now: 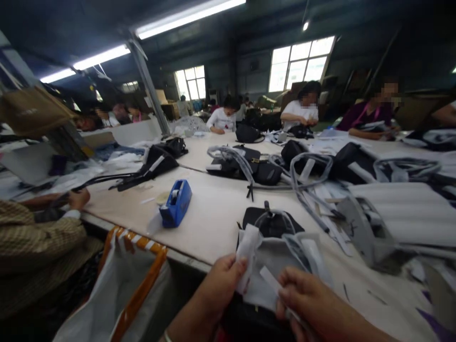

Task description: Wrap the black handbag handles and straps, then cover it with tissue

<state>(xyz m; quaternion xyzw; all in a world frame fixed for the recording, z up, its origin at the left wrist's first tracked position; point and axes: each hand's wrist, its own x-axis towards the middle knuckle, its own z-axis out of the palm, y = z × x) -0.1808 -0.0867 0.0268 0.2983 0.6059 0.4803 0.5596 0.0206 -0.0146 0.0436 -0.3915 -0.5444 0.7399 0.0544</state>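
A black bag (253,217) lies at the table's near edge in front of me, partly covered by a translucent white sheet (272,251). My left hand (224,278) is closed, thumb on top, around a folded piece of white wrapping (248,251) at the bag's left side. Pinched in my right hand (302,294) is a narrow white strip (270,278), its free end pointing up and left over the sheet. Clear plastic wrapping (311,254) lies along the bag's right side. Both palms are hidden, as is much of the bag.
Left of the bag stands a blue tape dispenser (177,204); a grey dispenser (374,232) is at right. Black bags with plastic-wrapped straps (309,190) lie across the table. An orange-edged white sack (117,280) hangs open below the edge. A co-worker's hand (79,198) is at left.
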